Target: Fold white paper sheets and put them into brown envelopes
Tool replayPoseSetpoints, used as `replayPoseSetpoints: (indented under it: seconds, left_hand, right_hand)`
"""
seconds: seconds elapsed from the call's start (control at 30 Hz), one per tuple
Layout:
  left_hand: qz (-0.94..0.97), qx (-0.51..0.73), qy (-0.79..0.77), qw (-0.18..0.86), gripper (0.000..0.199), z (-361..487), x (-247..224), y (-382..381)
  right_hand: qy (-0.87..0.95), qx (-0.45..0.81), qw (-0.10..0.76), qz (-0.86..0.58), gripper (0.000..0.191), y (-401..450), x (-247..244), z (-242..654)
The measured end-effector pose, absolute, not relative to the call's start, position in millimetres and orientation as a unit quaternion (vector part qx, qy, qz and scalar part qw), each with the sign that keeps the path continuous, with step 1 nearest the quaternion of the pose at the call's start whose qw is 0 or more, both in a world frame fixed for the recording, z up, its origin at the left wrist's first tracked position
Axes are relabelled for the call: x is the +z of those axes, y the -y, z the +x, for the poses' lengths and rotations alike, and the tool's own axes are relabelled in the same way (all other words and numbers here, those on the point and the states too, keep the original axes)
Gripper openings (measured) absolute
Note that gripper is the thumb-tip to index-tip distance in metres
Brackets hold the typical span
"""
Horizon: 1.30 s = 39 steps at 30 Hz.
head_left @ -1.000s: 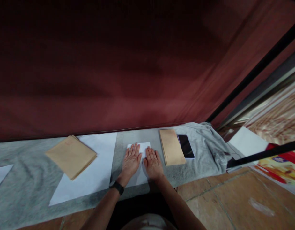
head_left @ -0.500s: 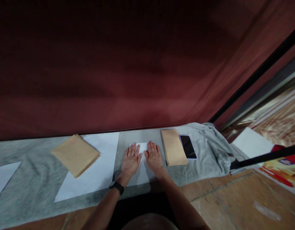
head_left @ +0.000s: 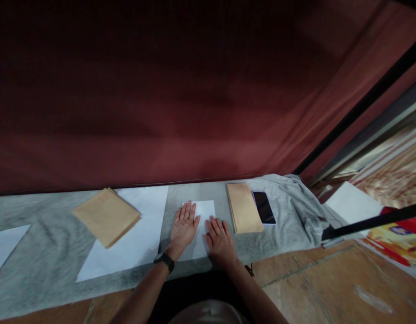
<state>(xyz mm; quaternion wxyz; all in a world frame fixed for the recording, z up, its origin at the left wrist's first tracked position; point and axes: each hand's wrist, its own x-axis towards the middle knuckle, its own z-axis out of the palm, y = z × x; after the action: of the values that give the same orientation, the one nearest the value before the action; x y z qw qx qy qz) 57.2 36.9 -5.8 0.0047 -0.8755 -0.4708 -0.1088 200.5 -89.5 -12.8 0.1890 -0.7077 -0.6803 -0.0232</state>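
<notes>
A narrow white sheet of paper (head_left: pixel 201 234), which looks folded, lies on the grey cloth between my hands. My left hand (head_left: pixel 185 227) is flat on its left side, fingers stretched out and pointing away from me. Over its right edge rests my right hand (head_left: pixel 221 240), lower down than the left, with the fingers extended and slightly apart. Neither hand grips anything. A dark watch is on my left wrist. Right of my hands lies a stack of brown envelopes (head_left: pixel 245 208), beside a phone (head_left: pixel 264 208) with a dark screen.
To the left, more brown envelopes (head_left: pixel 106 218) lie on a large white sheet (head_left: pixel 136 247); another white sheet (head_left: pixel 7 245) is farther left. The grey cloth (head_left: pixel 52 270) covers the low surface. A dark red fabric wall (head_left: pixel 194 148) rises behind it. Black bars (head_left: pixel 373 220) cross at right.
My right hand has slid down toward me along the paper's right side, uncovering its upper right corner. My left hand stays nearly in place.
</notes>
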Motion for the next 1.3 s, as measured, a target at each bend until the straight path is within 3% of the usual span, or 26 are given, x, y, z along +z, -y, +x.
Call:
replayPoseSetpoints:
  seconds: [0.47, 0.93, 1.3]
  left_hand:
    - [-0.891, -0.160, 0.422, 0.051, 0.061, 47.8, -16.5, -41.8]
    - [-0.899, -0.186, 0.395, 0.019, 0.062, 44.6, -20.0, -48.4]
    - [-0.883, -0.179, 0.428, 0.065, 0.072, 50.0, -30.6, -52.6]
  right_hand:
    - [0.661, -0.007, 0.249, -0.708, 0.049, 107.1, -1.3, 195.5]
    - [0.652, -0.032, 0.248, -0.716, 0.053, 104.1, -11.6, 194.7]
    - [0.653, -0.015, 0.236, -0.719, 0.049, 106.0, -5.4, 198.4]
